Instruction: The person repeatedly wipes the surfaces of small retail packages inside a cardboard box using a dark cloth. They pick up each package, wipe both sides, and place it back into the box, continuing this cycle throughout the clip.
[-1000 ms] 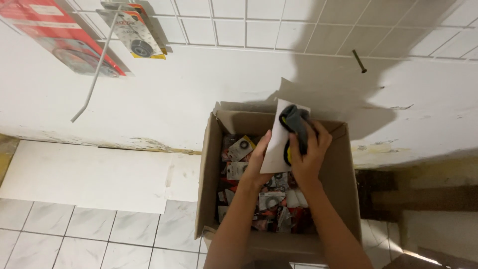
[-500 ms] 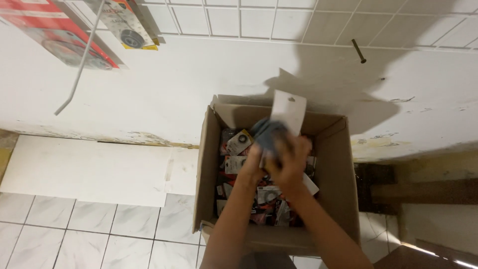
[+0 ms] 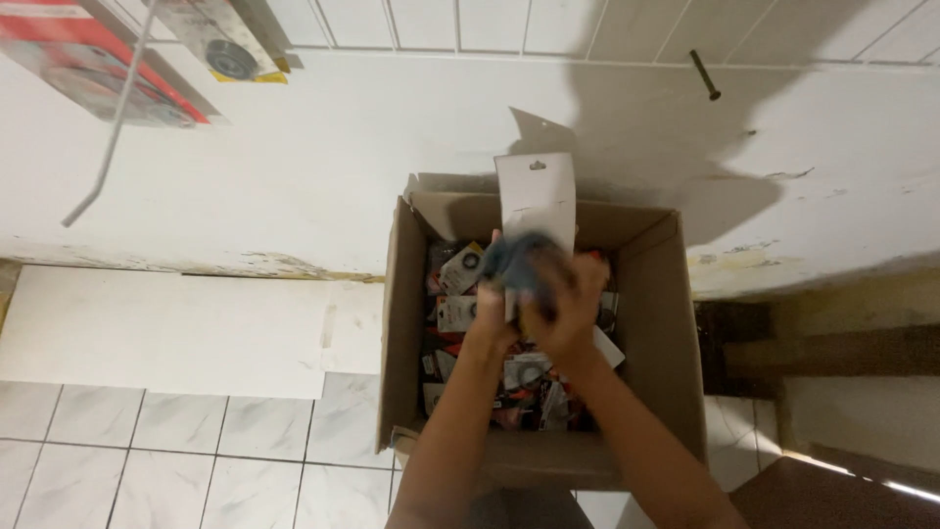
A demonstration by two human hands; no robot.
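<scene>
Head view looks down on two bare arms that reach into an open brown box. The right hand [image 3: 571, 312] is curled around a dark, blurry thing on a white card [image 3: 536, 206], so its fingers are closed on that pack. The left hand [image 3: 487, 318] sits just beside it and touches the same pack from the other side; it looks closed on it too, but the blur hides the fingers. The card pack is held above the back part of the box, and its white top with a small hang hole sticks up past the box edge, in front of the white wall [image 3: 343, 157]. The cardboard box [image 3: 401, 323] stands on the floor with its flaps open. It is full of many small packs [image 3: 460, 274] in red, white and black, all lying in a jumble. To handle the pack well, I think both hands should hold the card by its sides and keep it flat, so it does not bend, and lift it straight so it does not catch on the other packs or the box wall. Left of the box, a flat white board [image 3: 166, 323] lies along the bottom of the wall, and pale floor tiles [image 3: 147, 460] lie in front of it. High on the wall hang some packs, one red [image 3: 88, 59] and one grey with a yellow edge [image 3: 220, 44], and a thin grey rod [image 3: 113, 127] leans across them. A dark nail [image 3: 705, 75] sticks out of the wall to the right.
</scene>
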